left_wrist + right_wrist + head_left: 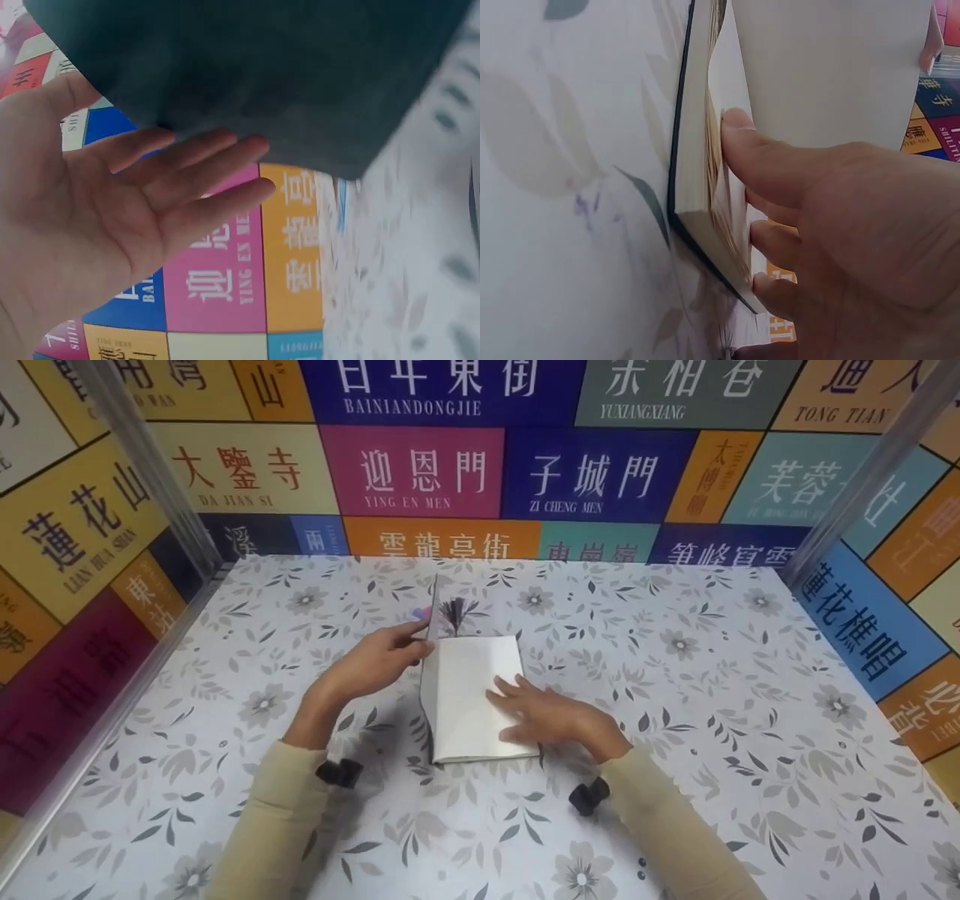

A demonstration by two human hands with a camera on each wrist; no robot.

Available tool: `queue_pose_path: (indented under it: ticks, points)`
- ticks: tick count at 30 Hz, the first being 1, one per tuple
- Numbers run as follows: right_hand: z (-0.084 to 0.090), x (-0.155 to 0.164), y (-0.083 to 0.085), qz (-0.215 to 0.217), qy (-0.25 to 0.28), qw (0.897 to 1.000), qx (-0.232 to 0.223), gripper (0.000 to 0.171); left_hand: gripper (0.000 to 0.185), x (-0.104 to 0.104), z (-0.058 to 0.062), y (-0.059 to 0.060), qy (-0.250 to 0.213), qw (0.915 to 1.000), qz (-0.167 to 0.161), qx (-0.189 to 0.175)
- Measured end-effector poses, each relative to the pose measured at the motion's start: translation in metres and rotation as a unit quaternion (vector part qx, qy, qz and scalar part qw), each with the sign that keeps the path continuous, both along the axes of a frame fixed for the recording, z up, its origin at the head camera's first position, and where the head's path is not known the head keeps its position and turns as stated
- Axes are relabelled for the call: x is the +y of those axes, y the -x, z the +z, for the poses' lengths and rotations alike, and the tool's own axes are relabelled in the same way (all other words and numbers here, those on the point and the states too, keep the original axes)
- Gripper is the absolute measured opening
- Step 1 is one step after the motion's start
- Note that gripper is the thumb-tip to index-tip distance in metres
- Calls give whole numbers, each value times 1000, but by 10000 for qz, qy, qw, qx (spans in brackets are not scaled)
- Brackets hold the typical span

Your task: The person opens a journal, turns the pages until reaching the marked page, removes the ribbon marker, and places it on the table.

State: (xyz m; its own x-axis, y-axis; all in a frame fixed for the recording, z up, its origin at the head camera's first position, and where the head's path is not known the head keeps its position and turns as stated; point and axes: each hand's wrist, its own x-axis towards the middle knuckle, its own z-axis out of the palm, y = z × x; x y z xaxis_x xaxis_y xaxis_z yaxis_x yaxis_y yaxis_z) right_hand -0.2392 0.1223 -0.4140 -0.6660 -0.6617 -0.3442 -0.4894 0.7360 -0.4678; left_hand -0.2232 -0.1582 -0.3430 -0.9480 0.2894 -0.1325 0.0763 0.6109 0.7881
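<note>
A dark-covered book (480, 697) lies on the table, its front cover (433, 675) standing nearly upright at the left and a blank cream page uppermost. My left hand (375, 660) touches the outer side of that cover. In the left wrist view its fingers (225, 196) are fairly straight against the dark cover (262, 82). My right hand (551, 712) rests on the page with fingers spread. Seen from the right wrist, the thumb (761, 154) lies at the edge of the slightly lifted pages (727, 82), and the other fingers touch the page.
Beyond the book's far edge is a dark, tassel-like bunch (454, 615). A small pink and blue thing (420, 614), mostly hidden, shows behind the cover. The floral tabletop (675, 697) is bordered by colourful sign-covered panels (420, 472) at the back and sides.
</note>
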Motion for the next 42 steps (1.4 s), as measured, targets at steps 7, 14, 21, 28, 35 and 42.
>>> queue_pose_path:
  ticks: [7, 14, 21, 28, 35, 42]
  points:
    - [-1, -2, 0, 31, -134, 9999, 65, 69, 56, -29, 5, -1, 91, 9998, -162, -54]
    - [1, -3, -4, 70, -70, 9999, 59, 69, 44, -52, 5, -1, -154, 9995, -264, 49]
    - [2, -10, -12, -233, -96, 9997, -72, 70, 49, -63, 2, 0, 420, 9989, 186, 86]
    - [1, -9, -13, -260, -133, 9996, -15, 70, 67, -67, -11, -3, 1236, 9911, 490, 63]
    - [1, -11, -15, -290, -159, 9994, 111, 69, 93, -64, -27, -4, 1879, 9793, 667, -355]
    - [0, -12, -16, -272, -186, 9992, 238, 69, 92, -47, -43, -3, 2767, 9589, 255, -572]
